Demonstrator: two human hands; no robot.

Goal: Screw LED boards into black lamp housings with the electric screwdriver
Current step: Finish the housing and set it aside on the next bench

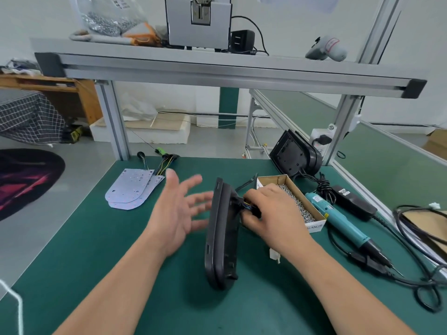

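A black lamp housing stands on its edge in the middle of the green mat. My right hand pinches the black wired connector at the housing's back. My left hand hovers just left of the housing, fingers spread and blurred, holding nothing. A stack of white LED boards with wire leads lies at the far left of the mat. The teal electric screwdriver lies on the mat at the right, tip pointing toward me.
A cardboard box of screws sits right behind my right hand. More black housings lean at the back right. A black power adapter and cables run along the right. An aluminium shelf spans overhead.
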